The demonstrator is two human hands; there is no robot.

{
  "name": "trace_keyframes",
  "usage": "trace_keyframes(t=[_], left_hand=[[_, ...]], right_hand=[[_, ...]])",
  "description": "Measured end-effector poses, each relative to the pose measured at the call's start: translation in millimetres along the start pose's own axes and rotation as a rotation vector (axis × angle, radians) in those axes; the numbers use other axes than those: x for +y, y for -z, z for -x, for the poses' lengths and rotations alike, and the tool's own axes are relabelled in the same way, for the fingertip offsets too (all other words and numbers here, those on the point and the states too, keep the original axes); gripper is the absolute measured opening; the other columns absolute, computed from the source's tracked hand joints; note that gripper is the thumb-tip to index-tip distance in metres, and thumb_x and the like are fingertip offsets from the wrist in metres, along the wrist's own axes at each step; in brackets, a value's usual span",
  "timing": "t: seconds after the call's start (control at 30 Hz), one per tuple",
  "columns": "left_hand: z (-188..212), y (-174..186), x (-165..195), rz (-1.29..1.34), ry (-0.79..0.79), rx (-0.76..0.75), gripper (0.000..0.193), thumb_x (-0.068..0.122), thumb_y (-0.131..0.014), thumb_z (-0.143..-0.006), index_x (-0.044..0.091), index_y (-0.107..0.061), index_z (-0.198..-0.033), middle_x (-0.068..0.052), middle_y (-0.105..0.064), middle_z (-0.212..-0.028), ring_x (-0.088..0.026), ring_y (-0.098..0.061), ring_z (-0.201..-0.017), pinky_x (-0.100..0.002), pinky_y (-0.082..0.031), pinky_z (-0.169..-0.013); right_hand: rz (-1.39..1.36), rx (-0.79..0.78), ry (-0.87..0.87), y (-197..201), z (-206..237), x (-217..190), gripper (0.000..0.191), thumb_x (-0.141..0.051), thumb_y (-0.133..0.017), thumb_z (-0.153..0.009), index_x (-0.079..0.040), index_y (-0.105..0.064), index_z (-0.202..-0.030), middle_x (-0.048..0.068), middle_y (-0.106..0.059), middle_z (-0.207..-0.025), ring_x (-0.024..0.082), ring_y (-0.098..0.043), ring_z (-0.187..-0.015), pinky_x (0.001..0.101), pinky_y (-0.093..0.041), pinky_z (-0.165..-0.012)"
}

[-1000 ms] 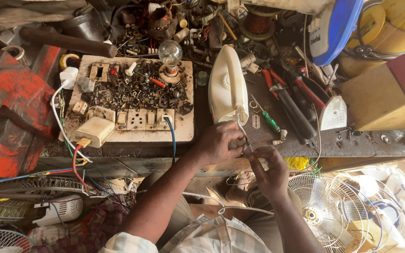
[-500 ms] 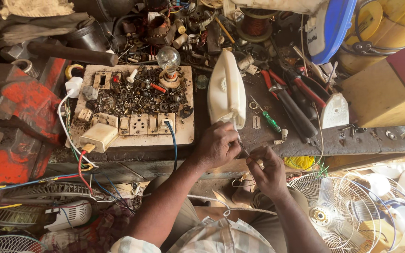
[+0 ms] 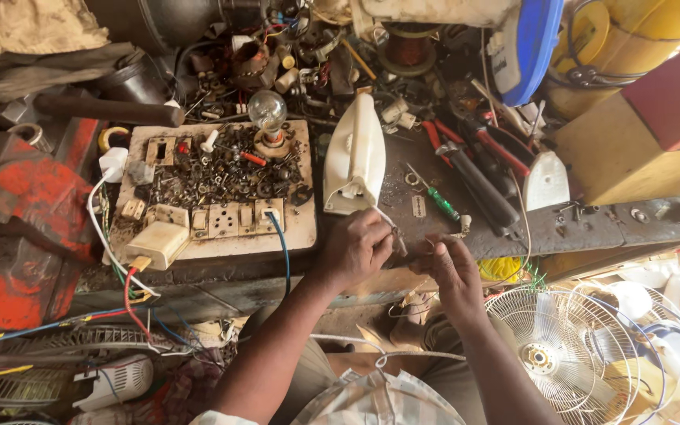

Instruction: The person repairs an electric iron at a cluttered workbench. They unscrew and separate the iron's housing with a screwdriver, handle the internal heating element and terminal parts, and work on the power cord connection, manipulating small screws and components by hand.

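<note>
Your left hand (image 3: pixel 358 248) pinches the cord end at the white iron (image 3: pixel 354 153); your right hand (image 3: pixel 454 271) grips something small, which I cannot make out.

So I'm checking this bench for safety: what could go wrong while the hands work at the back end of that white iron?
The left hand and right hand pinch something small at the rear of the white iron, right at the bench edge; it could drop into the clutter below. The switchboard close by has wires running into it; if live, a shock seems possible. Loose screws heaped there could scatter if bumped.
</note>
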State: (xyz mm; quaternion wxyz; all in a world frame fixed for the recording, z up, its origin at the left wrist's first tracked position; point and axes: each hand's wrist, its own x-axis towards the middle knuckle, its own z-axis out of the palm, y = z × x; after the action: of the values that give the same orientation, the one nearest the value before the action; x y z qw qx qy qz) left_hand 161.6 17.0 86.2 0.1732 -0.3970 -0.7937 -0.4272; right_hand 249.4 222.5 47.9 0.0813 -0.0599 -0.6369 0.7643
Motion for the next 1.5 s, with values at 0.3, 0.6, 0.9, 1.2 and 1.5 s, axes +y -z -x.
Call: trace_keyframes(t=[0.3,0.6,0.9,1.2,1.5], left_hand=[[-2,8,6,0.075,0.011,-0.074,0.010,0.011,-0.071,-0.089,0.006,-0.071,-0.098,-0.009,-0.067,-0.097,-0.030,-0.069,-0.091,-0.041,-0.057,-0.078],[-3,2,2,0.037,-0.011,-0.120,0.010,0.014,-0.073,-0.089,0.006,-0.073,-0.095,-0.009,-0.067,-0.094,-0.030,-0.068,-0.092,-0.042,-0.056,-0.079],[-8,-1,1,0.052,0.144,-0.017,0.012,0.013,-0.070,-0.094,0.002,-0.070,-0.088,-0.010,-0.066,-0.086,-0.024,-0.069,-0.081,-0.038,-0.057,-0.071],[-9,3,7,0.073,0.059,-0.033,0.009,0.012,-0.071,-0.091,0.003,-0.070,-0.091,-0.011,-0.066,-0.091,-0.029,-0.069,-0.086,-0.041,-0.056,-0.075],[-9,7,9,0.093,0.072,-0.090,0.010,0.014,-0.072,-0.091,0.004,-0.072,-0.095,-0.009,-0.067,-0.092,-0.028,-0.070,-0.087,-0.040,-0.056,-0.077]], right_hand=[[0.331,-0.110,-0.029,-19,-17,-10,0.026,-0.009,-0.068,-0.096,0.000,-0.070,-0.120,0.004,-0.073,-0.083,0.007,-0.063,-0.072,0.0244,-0.051,-0.064],[0.314,-0.101,-0.074,-7,-25,-1,0.016,-0.009,-0.063,-0.098,0.002,-0.068,-0.108,0.002,-0.070,-0.078,0.007,-0.063,-0.066,0.0248,-0.052,-0.058],[0.306,-0.228,0.103,16,2,-3,0.010,-0.006,-0.060,-0.098,0.001,-0.065,-0.103,0.004,-0.069,-0.087,0.010,-0.065,-0.078,0.0265,-0.053,-0.068],[0.750,-0.032,0.340,-2,6,-36,0.021,-0.013,-0.071,-0.092,-0.002,-0.068,-0.110,0.008,-0.072,-0.094,0.014,-0.073,-0.081,0.0282,-0.057,-0.066],[0.337,-0.057,-0.085,-18,-15,-3,0.015,-0.013,-0.074,-0.093,-0.004,-0.069,-0.103,0.002,-0.073,-0.081,0.007,-0.065,-0.068,0.0249,-0.051,-0.058]])
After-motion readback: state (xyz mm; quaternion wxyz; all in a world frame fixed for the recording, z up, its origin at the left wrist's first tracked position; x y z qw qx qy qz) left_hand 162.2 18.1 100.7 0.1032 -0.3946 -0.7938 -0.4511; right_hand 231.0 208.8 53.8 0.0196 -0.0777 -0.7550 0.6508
